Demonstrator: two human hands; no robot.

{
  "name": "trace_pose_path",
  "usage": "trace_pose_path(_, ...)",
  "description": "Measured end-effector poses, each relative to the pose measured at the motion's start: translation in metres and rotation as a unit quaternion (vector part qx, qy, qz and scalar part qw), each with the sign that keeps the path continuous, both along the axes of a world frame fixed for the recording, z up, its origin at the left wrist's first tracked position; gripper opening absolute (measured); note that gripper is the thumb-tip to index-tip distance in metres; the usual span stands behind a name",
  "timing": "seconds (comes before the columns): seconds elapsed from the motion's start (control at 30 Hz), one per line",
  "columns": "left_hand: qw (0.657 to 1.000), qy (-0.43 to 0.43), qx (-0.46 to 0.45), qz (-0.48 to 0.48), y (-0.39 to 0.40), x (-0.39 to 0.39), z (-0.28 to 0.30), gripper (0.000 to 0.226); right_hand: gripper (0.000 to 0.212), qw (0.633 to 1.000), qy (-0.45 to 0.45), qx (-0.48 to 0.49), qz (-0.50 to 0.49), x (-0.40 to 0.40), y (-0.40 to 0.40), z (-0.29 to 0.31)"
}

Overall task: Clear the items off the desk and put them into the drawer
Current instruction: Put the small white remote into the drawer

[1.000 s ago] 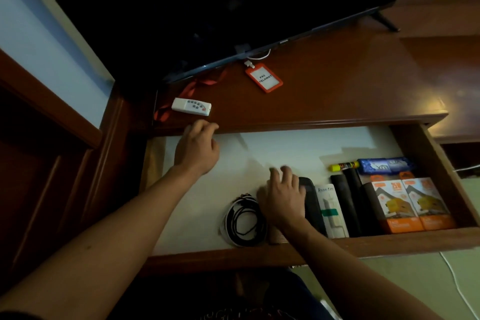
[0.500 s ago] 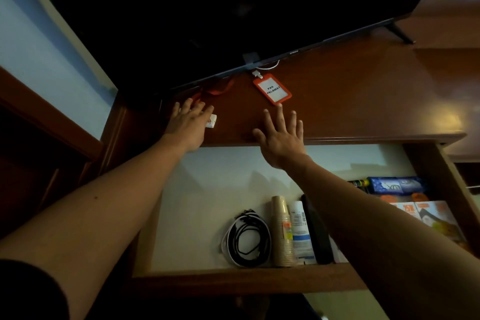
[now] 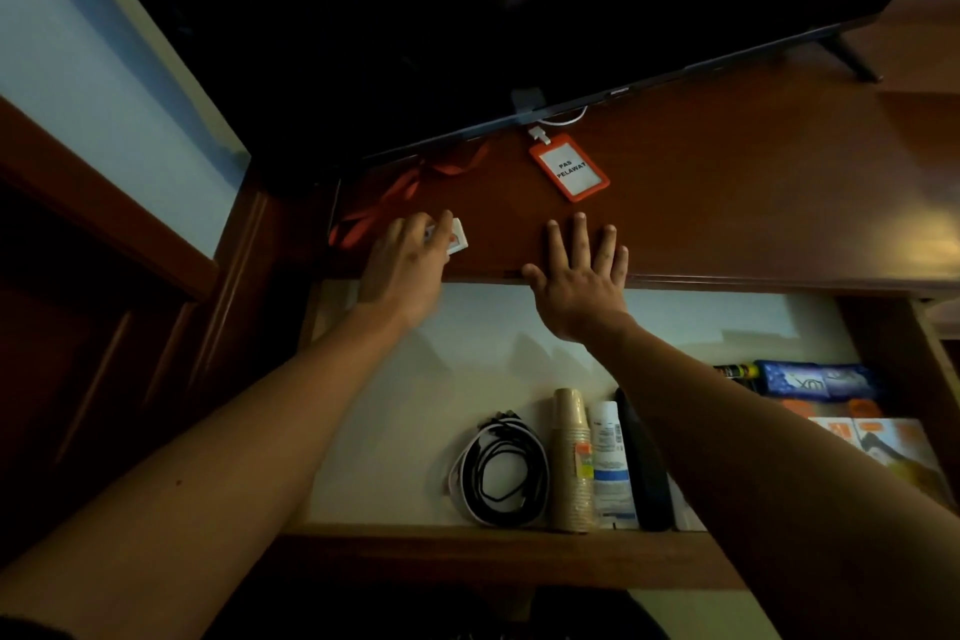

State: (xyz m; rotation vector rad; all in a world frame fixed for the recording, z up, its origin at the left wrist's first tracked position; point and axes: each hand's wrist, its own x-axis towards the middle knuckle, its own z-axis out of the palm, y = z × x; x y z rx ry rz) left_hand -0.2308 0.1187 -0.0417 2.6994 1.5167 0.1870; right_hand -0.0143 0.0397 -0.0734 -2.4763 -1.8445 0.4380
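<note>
Two hands, left hand [image 3: 402,265] on remote [image 3: 456,235]

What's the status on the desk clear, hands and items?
Left hand fingers curled on the white remote. Right hand open, flat at the desk edge. Orange badge untouched on the desk. Drawer open, path clear.

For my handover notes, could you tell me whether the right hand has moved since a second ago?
Yes: the right hand left the drawer for the desk edge.
</note>
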Motion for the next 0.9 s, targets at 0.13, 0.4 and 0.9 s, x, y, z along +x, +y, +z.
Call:
trace_pose_path(0.13, 0.999, -0.047, 0.012, -0.007, -0.046, -0.005, -0.005, 0.056, 0.075, 1.0, -0.001, -0.005, 0.002, -0.001, 0.003, 0.002)
trace_pose_path(0.4, 0.975, -0.056, -0.185, 0.107, -0.139, -0.027, -0.049, 0.044, 0.076, 1.0, -0.008, 0.001, 0.001, -0.001, 0.001, 0.0)
trace_pose_path(0.9, 0.915, -0.015, -0.332, 0.231, -0.183, -0.049, -0.085, 0.046, 0.076, 1.0, -0.003, -0.008, 0.004, -0.008, -0.003, 0.001)
